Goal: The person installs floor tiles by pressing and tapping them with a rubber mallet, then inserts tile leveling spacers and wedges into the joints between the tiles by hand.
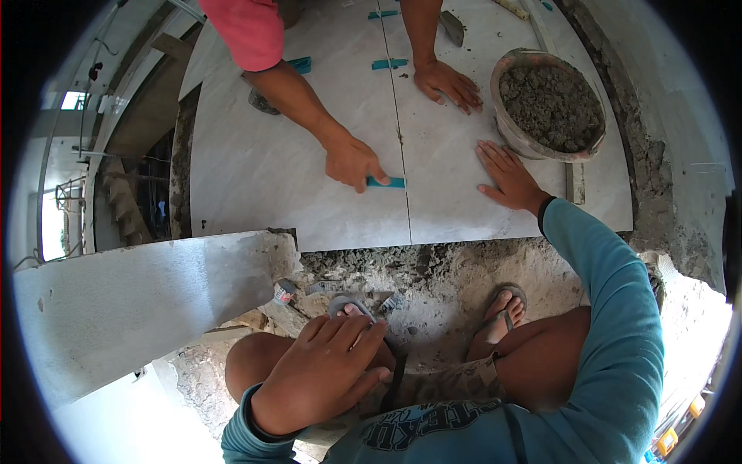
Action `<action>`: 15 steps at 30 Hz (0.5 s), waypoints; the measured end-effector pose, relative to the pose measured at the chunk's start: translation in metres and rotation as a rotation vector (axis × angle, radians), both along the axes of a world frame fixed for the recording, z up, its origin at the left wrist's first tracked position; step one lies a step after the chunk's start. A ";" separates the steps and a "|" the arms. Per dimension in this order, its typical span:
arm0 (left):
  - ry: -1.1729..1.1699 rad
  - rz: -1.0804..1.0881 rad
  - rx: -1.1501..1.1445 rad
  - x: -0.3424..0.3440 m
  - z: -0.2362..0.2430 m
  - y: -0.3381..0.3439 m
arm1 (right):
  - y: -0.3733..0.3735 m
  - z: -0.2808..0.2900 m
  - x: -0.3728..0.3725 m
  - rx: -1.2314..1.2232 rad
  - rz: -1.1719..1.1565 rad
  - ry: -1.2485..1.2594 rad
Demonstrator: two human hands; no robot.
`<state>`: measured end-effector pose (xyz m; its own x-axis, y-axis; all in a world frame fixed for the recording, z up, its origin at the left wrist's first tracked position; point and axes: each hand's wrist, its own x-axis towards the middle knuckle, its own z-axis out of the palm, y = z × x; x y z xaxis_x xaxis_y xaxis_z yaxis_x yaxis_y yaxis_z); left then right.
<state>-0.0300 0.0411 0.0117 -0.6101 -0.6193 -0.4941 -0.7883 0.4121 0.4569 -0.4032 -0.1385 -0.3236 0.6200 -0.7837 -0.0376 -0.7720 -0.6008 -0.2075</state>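
Note:
My right hand (510,176) lies flat on a large pale marbled floor tile (456,209), fingers stretched out, just below a bucket (532,147) of wet grey mortar (550,104). Over my bent left knee, my left hand (328,371) hangs with its fingers extended and nothing in it. Across from me, a co-worker in a pink sleeve presses one hand (355,164) on a teal levelling wedge (393,182) at the joint between two tiles. The co-worker's other hand (447,83) rests flat on the right tile.
More teal wedges (389,64) sit along the joint farther off. A trowel (451,28) lies beyond them. Rough mortar (464,254) borders the near tile edge, by my sandalled feet. A pale low wall (154,301) juts in from the left; a concrete wall (688,155) stands right.

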 end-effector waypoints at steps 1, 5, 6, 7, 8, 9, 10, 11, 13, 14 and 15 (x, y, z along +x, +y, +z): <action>-0.005 -0.002 -0.004 0.000 0.000 0.000 | 0.000 0.001 0.001 0.000 0.000 -0.001; -0.016 -0.009 -0.009 -0.001 0.000 0.000 | 0.000 0.002 0.001 0.004 -0.004 -0.004; -0.016 -0.010 -0.009 -0.001 -0.001 -0.001 | 0.000 0.002 0.001 -0.003 -0.001 -0.008; -0.012 -0.009 -0.005 -0.001 -0.002 -0.001 | 0.000 0.002 0.001 -0.003 -0.002 -0.008; -0.009 -0.009 0.000 -0.001 -0.002 -0.001 | -0.001 0.002 0.000 -0.009 0.003 -0.009; -0.009 -0.010 0.000 -0.001 -0.003 -0.001 | -0.001 0.002 0.001 -0.014 0.008 -0.010; -0.001 -0.008 -0.001 -0.002 -0.003 -0.002 | -0.001 0.002 0.001 -0.014 0.008 -0.010; 0.008 -0.005 -0.002 -0.002 -0.003 -0.002 | -0.002 0.002 0.002 -0.014 0.009 -0.010; 0.004 -0.006 -0.005 -0.002 -0.003 -0.003 | -0.003 0.003 0.003 -0.014 0.010 -0.010; 0.002 -0.005 -0.008 -0.003 -0.003 -0.003 | -0.004 0.004 0.004 -0.014 0.011 -0.011; -0.001 -0.005 -0.008 -0.003 -0.002 -0.003 | -0.004 0.004 0.006 -0.014 0.013 -0.013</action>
<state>-0.0330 0.0380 0.0097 -0.6125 -0.6206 -0.4895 -0.7868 0.4195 0.4526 -0.3971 -0.1429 -0.3197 0.6301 -0.7763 -0.0182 -0.7616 -0.6134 -0.2090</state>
